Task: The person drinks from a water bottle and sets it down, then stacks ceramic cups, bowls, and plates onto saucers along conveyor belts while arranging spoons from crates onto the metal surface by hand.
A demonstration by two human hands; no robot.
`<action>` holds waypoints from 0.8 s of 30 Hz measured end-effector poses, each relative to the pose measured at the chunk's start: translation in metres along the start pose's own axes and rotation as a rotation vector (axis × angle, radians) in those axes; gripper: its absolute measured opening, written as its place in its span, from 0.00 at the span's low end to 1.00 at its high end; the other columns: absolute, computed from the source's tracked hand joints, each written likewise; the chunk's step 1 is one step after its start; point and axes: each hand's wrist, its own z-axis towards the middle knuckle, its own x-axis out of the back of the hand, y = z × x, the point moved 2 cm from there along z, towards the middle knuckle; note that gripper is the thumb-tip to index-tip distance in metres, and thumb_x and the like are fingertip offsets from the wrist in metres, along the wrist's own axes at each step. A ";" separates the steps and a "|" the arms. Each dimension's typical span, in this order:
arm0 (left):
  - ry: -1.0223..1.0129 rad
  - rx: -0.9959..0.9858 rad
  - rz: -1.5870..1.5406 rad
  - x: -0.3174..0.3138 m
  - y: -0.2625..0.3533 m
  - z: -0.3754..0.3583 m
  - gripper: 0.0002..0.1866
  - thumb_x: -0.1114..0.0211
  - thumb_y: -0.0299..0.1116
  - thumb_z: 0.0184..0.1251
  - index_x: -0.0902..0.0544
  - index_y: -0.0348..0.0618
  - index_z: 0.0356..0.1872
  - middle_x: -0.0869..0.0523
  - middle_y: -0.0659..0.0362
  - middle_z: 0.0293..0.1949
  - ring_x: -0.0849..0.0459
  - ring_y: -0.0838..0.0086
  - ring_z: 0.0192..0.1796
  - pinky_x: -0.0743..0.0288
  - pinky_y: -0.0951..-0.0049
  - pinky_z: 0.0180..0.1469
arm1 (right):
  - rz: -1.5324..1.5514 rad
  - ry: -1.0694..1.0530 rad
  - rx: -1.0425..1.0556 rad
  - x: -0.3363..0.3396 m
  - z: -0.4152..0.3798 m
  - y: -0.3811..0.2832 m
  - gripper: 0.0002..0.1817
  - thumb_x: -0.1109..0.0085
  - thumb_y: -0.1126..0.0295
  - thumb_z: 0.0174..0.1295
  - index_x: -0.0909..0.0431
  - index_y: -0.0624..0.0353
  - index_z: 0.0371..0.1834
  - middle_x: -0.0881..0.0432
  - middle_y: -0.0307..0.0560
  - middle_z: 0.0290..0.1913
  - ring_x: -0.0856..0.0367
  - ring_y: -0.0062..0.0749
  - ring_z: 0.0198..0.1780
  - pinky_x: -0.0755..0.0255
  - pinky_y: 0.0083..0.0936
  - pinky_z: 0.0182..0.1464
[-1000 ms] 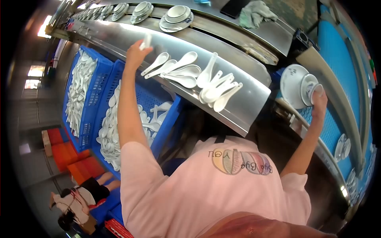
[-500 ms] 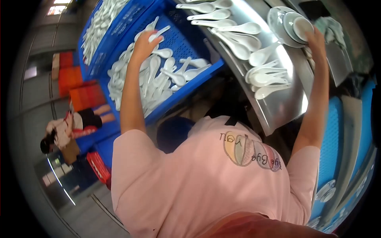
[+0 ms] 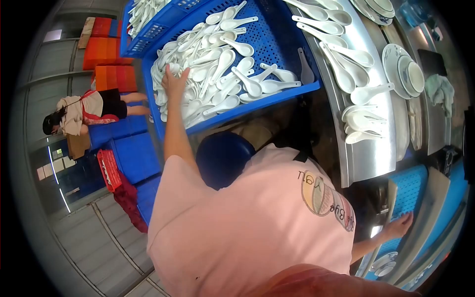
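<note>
Many white spoons (image 3: 217, 59) lie heaped in a blue perforated crate (image 3: 277, 34). My left hand (image 3: 174, 83) reaches onto the left part of this heap, fingers spread against the spoons and nothing visibly gripped. Low on the right, my right hand (image 3: 397, 227) is beside a blue perforated surface (image 3: 409, 190), its fingers loosely bent and apart, with no object visible in it. More white spoons (image 3: 363, 121) rest in a row and a small stack on a shiny metal surface (image 3: 368, 163). Beyond them, a small bowl (image 3: 414, 76) sits in stacked patterned dishes (image 3: 395, 59).
A second blue crate of spoons (image 3: 148, 15) adjoins at the upper left. A blue round stool (image 3: 225, 158) is near my body. Further left are a person (image 3: 91, 111), orange crates (image 3: 101, 52) and blue crates (image 3: 133, 156). A cloth (image 3: 439, 94) lies at the right.
My left hand has let go of the spoon it held and moved down onto the heap. My right hand has left the small bowl and dropped toward my right side. The view has shifted.
</note>
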 end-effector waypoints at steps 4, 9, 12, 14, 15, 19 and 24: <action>-0.040 -0.140 -0.084 -0.013 0.031 -0.024 0.48 0.33 0.59 0.45 0.41 0.45 0.65 0.31 0.43 0.56 0.36 0.51 0.60 0.43 0.59 0.62 | -0.002 -0.010 -0.040 0.001 -0.009 -0.013 0.14 0.54 0.65 0.65 0.21 0.57 0.46 0.16 0.47 0.38 0.17 0.32 0.39 0.24 0.23 0.42; -0.217 -0.330 -0.028 -0.021 0.107 -0.053 0.44 0.35 0.59 0.46 0.36 0.44 0.62 0.30 0.45 0.55 0.34 0.53 0.59 0.41 0.60 0.61 | -0.060 -0.117 0.014 -0.001 -0.005 0.014 0.15 0.50 0.62 0.61 0.21 0.55 0.47 0.20 0.45 0.27 0.25 0.31 0.26 0.31 0.29 0.30; -0.390 -0.475 -0.267 -0.024 0.143 -0.067 0.38 0.34 0.52 0.50 0.33 0.45 0.62 0.30 0.46 0.58 0.34 0.57 0.62 0.40 0.65 0.62 | -0.039 -0.209 -0.076 0.001 -0.003 0.010 0.16 0.50 0.62 0.61 0.22 0.56 0.48 0.24 0.46 0.24 0.33 0.30 0.24 0.36 0.30 0.28; -0.637 -0.295 -0.861 -0.031 0.142 -0.057 0.28 0.34 0.39 0.54 0.27 0.46 0.57 0.22 0.51 0.53 0.24 0.66 0.55 0.32 0.72 0.55 | 0.054 -0.157 -0.015 -0.009 -0.001 0.035 0.17 0.50 0.62 0.61 0.22 0.56 0.49 0.25 0.47 0.25 0.35 0.30 0.24 0.36 0.30 0.28; -0.486 -0.306 -0.741 -0.016 0.135 -0.038 0.21 0.34 0.35 0.55 0.23 0.45 0.52 0.18 0.56 0.46 0.21 0.72 0.49 0.30 0.76 0.50 | 0.099 -0.135 0.016 -0.013 0.000 0.041 0.17 0.50 0.62 0.61 0.23 0.56 0.50 0.25 0.47 0.26 0.36 0.30 0.24 0.37 0.30 0.29; 0.194 -0.185 -0.482 0.003 0.003 0.098 0.18 0.34 0.40 0.53 0.18 0.38 0.42 0.17 0.49 0.40 0.19 0.62 0.44 0.29 0.69 0.49 | -0.103 -0.279 -0.139 -0.001 0.003 0.023 0.20 0.51 0.63 0.59 0.26 0.61 0.52 0.23 0.59 0.49 0.26 0.44 0.48 0.35 0.32 0.53; -0.100 -0.084 0.006 -0.013 -0.107 0.165 0.34 0.31 0.51 0.47 0.25 0.34 0.51 0.22 0.44 0.50 0.23 0.56 0.53 0.32 0.66 0.54 | -0.089 -0.271 -0.269 0.003 0.005 0.054 0.20 0.49 0.64 0.59 0.26 0.63 0.53 0.23 0.58 0.48 0.24 0.41 0.45 0.32 0.32 0.49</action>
